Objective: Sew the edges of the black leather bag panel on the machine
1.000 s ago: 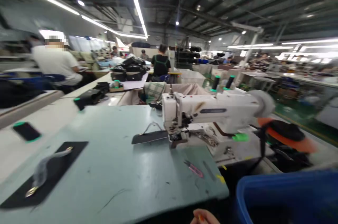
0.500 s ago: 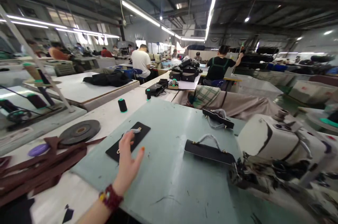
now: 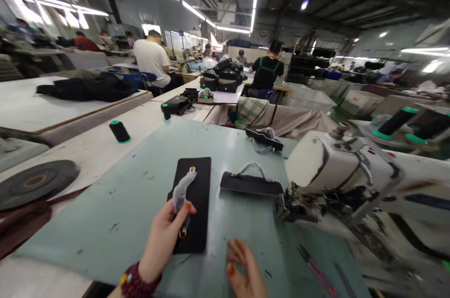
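My left hand (image 3: 162,238) grips the wrapped grey handle (image 3: 182,191) of a black leather panel (image 3: 194,204) lying flat on the pale green table (image 3: 116,209). My right hand (image 3: 246,272) hovers open just right of the panel's near end, holding nothing. A second black panel with a grey handle (image 3: 251,182) lies beside the white sewing machine (image 3: 337,176). A third one (image 3: 264,138) sits farther back.
Black thread spools (image 3: 119,131) stand on the white bench to the left, near a black tape roll (image 3: 35,183) and brown straps. Pink-handled snips (image 3: 314,267) lie at the right front. Other people sit at benches behind, backs turned.
My left hand has taken hold of the panel's handle and pulled the panel nearer and toward the middle. My right hand has come into view. The view swung left, then steadied.
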`<state>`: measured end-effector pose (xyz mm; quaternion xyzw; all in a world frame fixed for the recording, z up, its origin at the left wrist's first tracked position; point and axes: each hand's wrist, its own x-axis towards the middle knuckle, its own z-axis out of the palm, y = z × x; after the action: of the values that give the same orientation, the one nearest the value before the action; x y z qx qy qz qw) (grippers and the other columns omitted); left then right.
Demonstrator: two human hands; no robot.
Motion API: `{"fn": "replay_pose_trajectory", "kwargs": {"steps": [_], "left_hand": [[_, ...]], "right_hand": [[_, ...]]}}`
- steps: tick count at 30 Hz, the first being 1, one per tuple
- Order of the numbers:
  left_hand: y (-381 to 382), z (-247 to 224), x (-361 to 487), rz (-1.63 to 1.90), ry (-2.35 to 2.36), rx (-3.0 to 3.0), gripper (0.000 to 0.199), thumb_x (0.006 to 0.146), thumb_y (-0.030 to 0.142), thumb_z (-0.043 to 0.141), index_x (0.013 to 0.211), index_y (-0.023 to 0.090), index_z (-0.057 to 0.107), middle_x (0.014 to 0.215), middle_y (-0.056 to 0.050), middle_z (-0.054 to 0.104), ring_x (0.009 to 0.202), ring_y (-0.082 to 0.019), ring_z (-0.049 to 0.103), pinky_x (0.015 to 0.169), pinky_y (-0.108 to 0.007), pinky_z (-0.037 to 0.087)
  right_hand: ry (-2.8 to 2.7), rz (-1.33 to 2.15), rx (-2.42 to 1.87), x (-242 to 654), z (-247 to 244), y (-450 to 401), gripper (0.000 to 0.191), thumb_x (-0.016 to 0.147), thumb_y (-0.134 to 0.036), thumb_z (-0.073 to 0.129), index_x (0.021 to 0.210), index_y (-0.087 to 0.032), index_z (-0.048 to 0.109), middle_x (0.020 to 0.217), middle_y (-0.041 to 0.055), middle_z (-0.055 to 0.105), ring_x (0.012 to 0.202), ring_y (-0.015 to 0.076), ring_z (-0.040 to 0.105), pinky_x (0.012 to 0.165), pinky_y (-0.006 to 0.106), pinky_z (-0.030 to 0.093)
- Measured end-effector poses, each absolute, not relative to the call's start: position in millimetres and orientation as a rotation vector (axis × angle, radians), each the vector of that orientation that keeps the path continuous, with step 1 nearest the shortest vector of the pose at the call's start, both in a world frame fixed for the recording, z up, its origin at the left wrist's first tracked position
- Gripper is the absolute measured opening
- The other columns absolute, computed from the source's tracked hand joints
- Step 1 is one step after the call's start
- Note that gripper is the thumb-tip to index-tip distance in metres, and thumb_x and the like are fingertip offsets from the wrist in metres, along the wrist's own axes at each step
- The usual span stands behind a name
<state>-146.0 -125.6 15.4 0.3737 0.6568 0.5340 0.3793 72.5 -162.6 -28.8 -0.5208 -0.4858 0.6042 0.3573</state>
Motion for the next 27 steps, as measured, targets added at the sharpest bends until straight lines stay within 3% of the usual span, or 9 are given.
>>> {"fn": "replay_pose_trajectory", "kwargs": {"steps": [3, 6, 8, 11, 14, 17, 19, 21, 27], "left_hand": [[-145.1, 22.8, -88.2, 1.386, 1.571, 0.935, 0.025, 0.078, 0.047, 0.065, 0.086, 0.024, 0.071, 0.097, -0.006, 0.071, 0.095, -0.024, 0.062, 0.085, -0.031, 0.049], [-151.5, 19.3, -67.4, 1.561, 1.499, 1.079, 0.037, 0.081, 0.050, 0.059, 0.110, 0.030, 0.069, 0.134, -0.004, 0.058, 0.129, -0.030, 0.045, 0.111, -0.040, 0.034], [-147.9, 11.6, -65.1, 1.602, 1.474, 0.945, 0.046, 0.078, 0.052, 0.061, 0.119, 0.032, 0.064, 0.144, 0.000, 0.048, 0.139, -0.029, 0.032, 0.119, -0.041, 0.021], [-137.3, 1.4, -59.0, 1.184, 1.306, 0.447, 0.054, 0.067, 0.053, 0.073, 0.114, 0.026, 0.067, 0.127, -0.006, 0.064, 0.127, -0.032, 0.049, 0.113, -0.046, 0.033], [-122.6, 1.7, -42.9, 0.887, 1.077, 0.330, 0.042, 0.071, 0.045, 0.074, 0.104, 0.019, 0.072, 0.100, -0.008, 0.075, 0.090, -0.025, 0.068, 0.085, -0.034, 0.054], [-101.2, 7.8, -26.7, 0.929, 1.052, 0.360, 0.032, 0.073, 0.037, 0.075, 0.101, 0.021, 0.073, 0.092, -0.003, 0.077, 0.075, -0.016, 0.068, 0.070, -0.023, 0.054], [-84.8, 9.8, -20.0, 0.955, 1.062, 0.381, 0.032, 0.073, 0.036, 0.075, 0.101, 0.022, 0.073, 0.092, -0.002, 0.077, 0.075, -0.014, 0.068, 0.069, -0.021, 0.053], [-69.5, 9.4, -15.9, 0.942, 1.058, 0.433, 0.032, 0.073, 0.035, 0.075, 0.101, 0.022, 0.073, 0.091, -0.002, 0.077, 0.074, -0.014, 0.067, 0.069, -0.021, 0.054], [-41.3, 8.8, -10.9, 0.939, 1.113, 0.469, 0.031, 0.073, 0.037, 0.075, 0.097, 0.019, 0.074, 0.090, -0.003, 0.076, 0.072, -0.014, 0.067, 0.067, -0.020, 0.053]], "right_hand": [[-1.361, 1.501, -1.187, 64.7, -25.1, -148.8, 0.076, 0.082, -0.069, 0.052, 0.134, -0.014, 0.046, 0.132, 0.0179, 0.051, 0.117, 0.0284, 0.052, 0.094, 0.039, 0.048], [-1.418, 1.379, -1.195, 83.1, -6.3, -144.0, 0.051, 0.093, -0.054, 0.045, 0.128, -0.019, 0.053, 0.130, 0.0112, 0.054, 0.120, 0.0230, 0.050, 0.105, 0.034, 0.040], [-1.374, 1.398, -1.188, 102.9, 7.8, -141.1, 0.047, 0.094, -0.050, 0.045, 0.130, -0.021, 0.052, 0.132, 0.0092, 0.053, 0.121, 0.0213, 0.049, 0.106, 0.032, 0.040], [-1.343, 1.424, -1.210, 128.7, 20.3, -131.7, 0.049, 0.093, -0.050, 0.048, 0.132, -0.020, 0.050, 0.135, 0.0095, 0.050, 0.124, 0.0215, 0.047, 0.107, 0.031, 0.038], [-1.404, 1.352, -1.340, 143.5, 20.1, -119.0, 0.049, 0.093, -0.049, 0.047, 0.132, -0.020, 0.049, 0.135, 0.0093, 0.049, 0.126, 0.0218, 0.045, 0.108, 0.032, 0.036], [-1.416, 1.311, -1.413, 153.2, 12.8, -109.4, 0.046, 0.092, -0.049, 0.049, 0.126, -0.019, 0.053, 0.124, 0.0090, 0.056, 0.115, 0.0200, 0.052, 0.100, 0.030, 0.041], [-1.372, 1.344, -1.447, 159.1, 7.2, -105.1, 0.042, 0.090, -0.052, 0.050, 0.108, -0.015, 0.060, 0.095, 0.0070, 0.062, 0.087, 0.0161, 0.059, 0.076, 0.024, 0.048], [-1.308, 1.374, -1.475, 163.9, 2.4, -100.9, 0.042, 0.089, -0.054, 0.050, 0.091, -0.014, 0.060, 0.072, 0.0025, 0.056, 0.063, 0.0111, 0.053, 0.054, 0.020, 0.041], [-1.155, 1.403, -1.409, 164.9, -3.9, -86.2, 0.049, 0.090, -0.056, 0.048, 0.069, -0.012, 0.053, 0.059, 0.0024, 0.056, 0.048, 0.0066, 0.048, 0.046, 0.017, 0.035]]}}
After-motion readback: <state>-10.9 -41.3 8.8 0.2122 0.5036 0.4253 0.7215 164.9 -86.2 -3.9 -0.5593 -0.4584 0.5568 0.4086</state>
